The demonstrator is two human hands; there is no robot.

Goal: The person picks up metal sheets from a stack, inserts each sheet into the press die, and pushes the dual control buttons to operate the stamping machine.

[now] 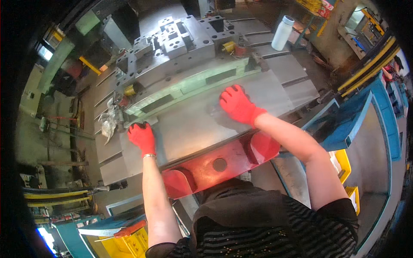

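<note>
The two hands are reaching over the grey metal plate (193, 122): the left hand (142, 136), red-gloved, is bending its fingers downward near the plate's left edge, and the right hand (239, 104), gloved alike, is curling palm-down over the right portion. From where I am standing, neither is showing an object in its grasp; whether something small is hiding under the fingers, or how firmly either hand is pressing, I cannot tell. The plate is lying along the near edge of the slotted machine bed (286, 65), in front of a stepped metal die (176, 43) whose green side face (185, 89) is running nearly parallel to that edge. Crumpled wrap (110, 121) is lying toward the bed's left edge; a white bottle (282, 34) is standing toward its far right corner. Below the near edge, a red crossbar (204, 165) is spanning the space before the person's body. Handling, as judged by eye: the plate is probably heavy and stiff, its smooth face likely slippery under gloves and hardly fragile. A hold at opposite side edges, palms clear of the die, is seeming surer than pressing on the flat.
</note>
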